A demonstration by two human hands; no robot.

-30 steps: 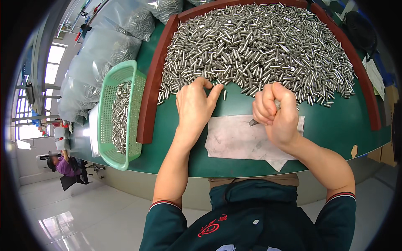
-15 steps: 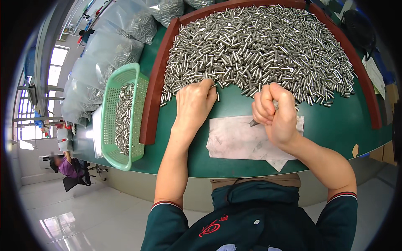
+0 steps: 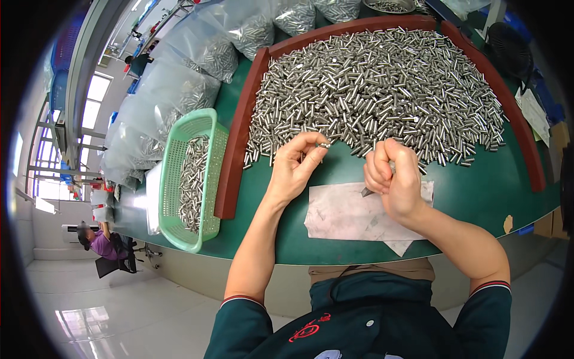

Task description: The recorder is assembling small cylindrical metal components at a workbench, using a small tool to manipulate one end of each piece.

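My left hand [image 3: 294, 169] is pinched on a small metal pin [image 3: 324, 145] between thumb and fingertips, at the near edge of a broad heap of metal pins [image 3: 382, 84]. Closed in a fist, my right hand [image 3: 399, 179] grips a tool with a dark, pointed tip [image 3: 366, 192]; the rest of it is hidden inside the fingers. Under that tip and wrist lies a smudged, pale pinkish cloth or sheet [image 3: 338, 215] on the green tabletop.
Dark red wooden rails [image 3: 239, 140] frame the heap on three sides. A light green plastic basket [image 3: 164, 203] partly filled with pins stands left of the rail. Clear bags of pins [image 3: 203, 51] line the far left. A person [image 3: 110, 242] sits far left.
My left hand has drawn back from the heap's edge and turned, with a pin now showing in its pinch. The right hand stays closed over the sheet. The whole view has shifted slightly.
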